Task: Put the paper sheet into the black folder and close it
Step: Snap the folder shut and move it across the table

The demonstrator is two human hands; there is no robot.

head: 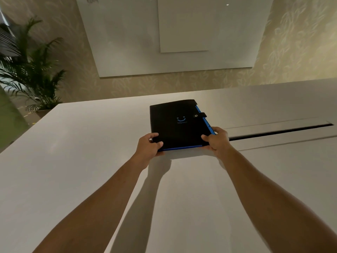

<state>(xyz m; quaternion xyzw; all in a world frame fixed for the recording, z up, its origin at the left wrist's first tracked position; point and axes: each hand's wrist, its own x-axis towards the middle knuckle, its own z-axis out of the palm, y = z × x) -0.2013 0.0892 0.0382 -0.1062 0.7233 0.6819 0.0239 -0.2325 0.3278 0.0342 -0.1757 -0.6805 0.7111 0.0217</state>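
The black folder (175, 121) lies shut on the white table (82, 143), with a blue smile logo on its cover and a blue edge along its near and right sides. Its strap with a snap button reaches over the right edge onto the cover. My left hand (148, 146) grips the near left corner, thumb on top. The near right corner is gripped the same way by my right hand (217, 140). No paper sheet is visible.
A long dark cable slot (280, 132) runs across the table to the right of the folder. A potted palm (31, 73) stands beyond the table's far left corner. A white board (127, 42) hangs on the wall behind.
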